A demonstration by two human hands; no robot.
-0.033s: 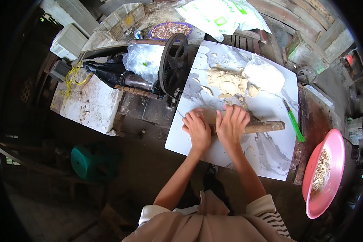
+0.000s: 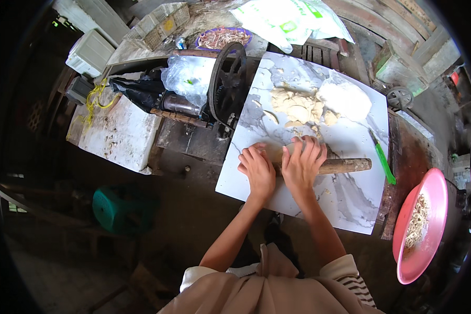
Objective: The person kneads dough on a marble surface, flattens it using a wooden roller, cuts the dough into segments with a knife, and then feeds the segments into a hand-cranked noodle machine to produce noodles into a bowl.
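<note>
A wooden rolling pin [image 2: 345, 166] lies crosswise on the marble-patterned board [image 2: 350, 206], its bare end reaching out to the right. Over its left part curls my left hand [image 2: 258, 170]. My right hand [image 2: 302, 165] grips it close beside the left, fingers bent over the far side. Whatever is under the pin and palms is mostly hidden. Just beyond my hands sits a lumpy heap of pale dough [image 2: 298, 106], with scraps around it. A clear plastic bag with something white in it [image 2: 345, 98] rests against the heap's right. A green-handled knife [image 2: 384, 163] lies at the board's right edge.
Left of the board stands a machine with a dark handwheel [image 2: 227, 86]. A pink basin [image 2: 438, 209] with pale strips is at the right. At the back are a purple basket of strips [image 2: 224, 39] and white-green sacks [image 2: 282, 23]. A green stool [image 2: 107, 209] stands lower left.
</note>
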